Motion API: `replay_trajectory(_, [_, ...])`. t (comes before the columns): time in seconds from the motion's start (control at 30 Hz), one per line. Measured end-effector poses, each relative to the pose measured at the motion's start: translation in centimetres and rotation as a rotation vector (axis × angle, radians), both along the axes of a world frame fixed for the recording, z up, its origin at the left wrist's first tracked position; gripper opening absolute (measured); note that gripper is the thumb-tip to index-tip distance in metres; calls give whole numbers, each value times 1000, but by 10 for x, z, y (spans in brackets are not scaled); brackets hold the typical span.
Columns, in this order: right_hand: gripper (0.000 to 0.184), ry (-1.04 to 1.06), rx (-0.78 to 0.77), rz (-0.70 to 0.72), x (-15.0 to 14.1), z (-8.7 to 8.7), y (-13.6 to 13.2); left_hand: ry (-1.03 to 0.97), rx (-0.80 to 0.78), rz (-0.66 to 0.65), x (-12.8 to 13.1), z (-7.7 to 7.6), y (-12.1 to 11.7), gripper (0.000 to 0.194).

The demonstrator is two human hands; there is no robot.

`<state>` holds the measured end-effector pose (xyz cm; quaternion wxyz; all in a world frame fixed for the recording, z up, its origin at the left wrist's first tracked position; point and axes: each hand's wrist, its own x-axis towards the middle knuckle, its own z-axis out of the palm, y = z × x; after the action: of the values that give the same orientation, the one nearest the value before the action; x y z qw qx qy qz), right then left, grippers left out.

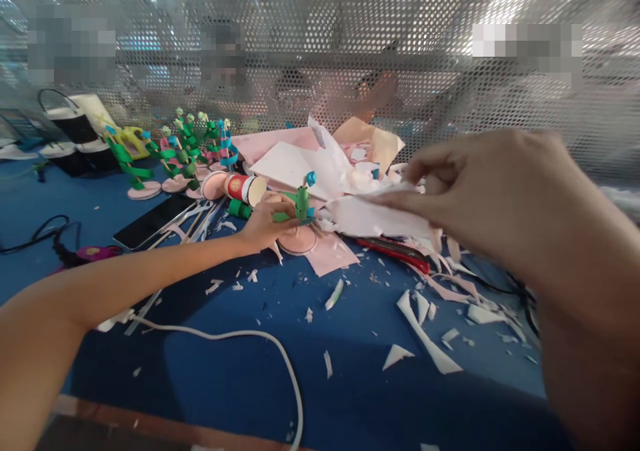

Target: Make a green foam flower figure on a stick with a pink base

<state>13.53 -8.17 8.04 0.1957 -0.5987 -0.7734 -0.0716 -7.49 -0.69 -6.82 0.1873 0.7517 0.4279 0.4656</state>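
Observation:
My left hand reaches out over the blue table and grips a small green paper figure with a blue tip, standing on a round pink base. My right hand is raised close to the camera, fingers pinched on a crumpled white paper piece. The two hands are about a hand's width apart.
Several finished green and blue figures on pink bases stand at the back left. A phone, a red-capped cup, a red cutter, pink and white sheets, paper scraps and a white cable lie around. A perforated screen closes the back.

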Motion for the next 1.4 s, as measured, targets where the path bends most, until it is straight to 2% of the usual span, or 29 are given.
replay_trajectory(0.07, [28,-9,-91,66,1,0,2,4,2,17,0,0,0,13])
replay_trajectory(0.2, [27,25,-21,13,1,1,2,-10,-14,-13,0,0,-1,13])
replay_trajectory(0.3, [30,36,-121,91,1,1,0,-8,-19,14,0,0,0,12])
replay_trajectory(0.43, [31,42,-28,109,1,1,-2,-9,-14,9,0,0,0,13])
replay_trajectory(0.53, [30,-7,-163,151,-1,3,-2,-6,4,28,1,1,-1,12])
replay_trajectory(0.67, [24,-13,-20,33,-1,2,0,-14,-7,-6,3,5,-3,14])
replay_trajectory(0.8, [27,-32,-72,167,-1,0,1,-35,-36,25,4,7,-5,15])
replay_trajectory(0.9, [25,14,2,76,-3,0,-2,-49,-51,9,4,6,-5,16])
replay_trajectory(1.03, [34,28,-212,247,-6,4,-11,-39,-54,24,3,8,-6,15])
replay_trajectory(1.17, [36,29,-54,148,-6,5,-17,-4,-50,27,2,10,-7,12])
replay_trajectory(1.3, [40,-1,-103,249,-5,4,-19,0,-11,21,3,9,-6,12])
replay_trajectory(1.4, [41,1,-34,201,-4,3,-21,-5,-1,19,3,8,-6,16])
